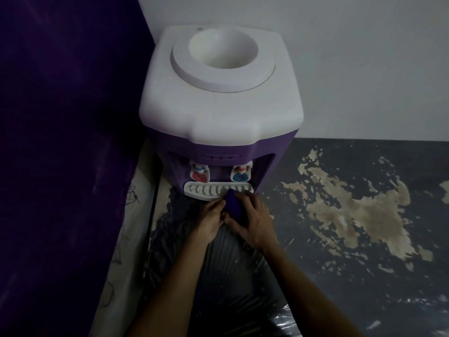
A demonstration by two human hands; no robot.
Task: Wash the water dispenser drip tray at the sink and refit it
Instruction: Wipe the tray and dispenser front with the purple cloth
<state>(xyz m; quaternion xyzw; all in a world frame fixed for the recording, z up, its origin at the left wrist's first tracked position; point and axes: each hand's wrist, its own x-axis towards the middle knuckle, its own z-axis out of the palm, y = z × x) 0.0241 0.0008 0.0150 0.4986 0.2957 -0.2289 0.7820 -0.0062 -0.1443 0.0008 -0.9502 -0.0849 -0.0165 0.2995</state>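
Our right hand (252, 222) curls around a dark purple piece (233, 207) at the front lip of the white slotted drip tray (206, 190), and our left hand (211, 218) pinches its near edge. The tray sits in the purple water dispenser (218, 110) beneath the red tap (199, 175) and blue tap (240, 176). A purple curtain (60, 117) hangs close on the left; the floor (352, 215) to the right is dark with peeled patches.
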